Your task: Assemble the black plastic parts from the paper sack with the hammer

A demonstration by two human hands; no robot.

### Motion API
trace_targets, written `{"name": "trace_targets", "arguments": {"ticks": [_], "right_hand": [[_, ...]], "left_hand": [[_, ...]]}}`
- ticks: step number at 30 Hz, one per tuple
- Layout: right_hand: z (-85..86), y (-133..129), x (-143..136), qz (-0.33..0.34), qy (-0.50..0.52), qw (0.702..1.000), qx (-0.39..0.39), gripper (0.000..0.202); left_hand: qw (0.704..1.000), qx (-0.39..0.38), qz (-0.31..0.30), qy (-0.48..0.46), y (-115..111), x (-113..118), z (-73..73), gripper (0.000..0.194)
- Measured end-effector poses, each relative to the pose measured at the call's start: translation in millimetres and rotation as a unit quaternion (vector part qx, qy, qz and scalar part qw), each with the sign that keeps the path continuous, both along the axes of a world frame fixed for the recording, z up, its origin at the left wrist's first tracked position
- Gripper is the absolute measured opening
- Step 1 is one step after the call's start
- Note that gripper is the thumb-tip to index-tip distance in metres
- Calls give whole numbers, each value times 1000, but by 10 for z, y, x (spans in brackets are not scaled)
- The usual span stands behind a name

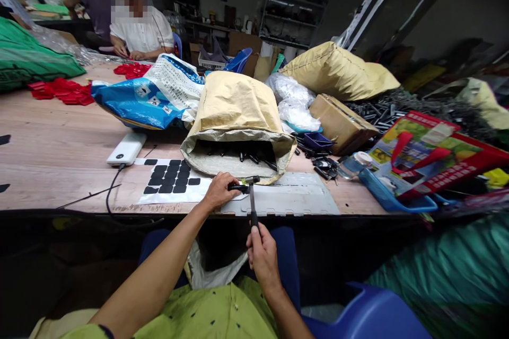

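My right hand (263,254) is wrapped round the black grip of a small hammer (252,202). The hammer's head is up at the table's front edge, against or just over the end of a small black part (237,187); I cannot tell if they touch. My left hand (218,190) pinches that black part near the edge of a grey metal plate (294,196). Behind both hands a tan woven sack (238,100) lies with its mouth facing me, and several black pieces (254,158) show inside. A white sheet with black square stickers (169,177) lies left of my left hand.
A white power bank (126,149) with a cable stands at left. A blue-and-white bag (147,92) and red pieces (63,91) lie beyond. At right are a jar (355,164), a blue tray (392,193), and a carton (342,122). Two people sit at the far left.
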State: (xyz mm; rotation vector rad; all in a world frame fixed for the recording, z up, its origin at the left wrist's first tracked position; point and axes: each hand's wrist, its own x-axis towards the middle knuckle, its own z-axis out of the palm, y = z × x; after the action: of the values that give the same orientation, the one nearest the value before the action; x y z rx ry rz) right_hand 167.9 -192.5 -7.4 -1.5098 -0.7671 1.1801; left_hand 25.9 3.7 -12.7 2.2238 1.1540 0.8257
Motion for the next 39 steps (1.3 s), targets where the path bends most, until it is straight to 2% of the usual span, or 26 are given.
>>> {"name": "trace_targets", "arguments": {"ticks": [6,12,26,30,32,35,37,39], "right_hand": [[11,97,89,-60,129,989,-38,56],[26,106,102,-66,196,977,-55,58],[-2,90,107,-47,218,973,-55,59],[-6,83,113,-49,217,973,-55,59],[-7,78,124,-48,216,974,-55,59],[-6,71,141,-43,218,974,-54,60],[-7,69,146,-40,219,974,-52,60],[-10,71,142,-39,217,974,-50,59]], "left_hand": [[1000,-1,-1,-4,8,-11,-11,17],[1000,0,-19,4,21,-27,-23,18],[998,1,-13,58,7,-18,15,37],[998,10,-7,64,-27,-2,89,38],[998,24,-12,62,-138,-11,171,37],[996,54,-45,59,-468,-86,262,32],[993,64,-65,74,-748,-170,236,28],[988,68,-76,113,-1005,-251,130,26]]}}
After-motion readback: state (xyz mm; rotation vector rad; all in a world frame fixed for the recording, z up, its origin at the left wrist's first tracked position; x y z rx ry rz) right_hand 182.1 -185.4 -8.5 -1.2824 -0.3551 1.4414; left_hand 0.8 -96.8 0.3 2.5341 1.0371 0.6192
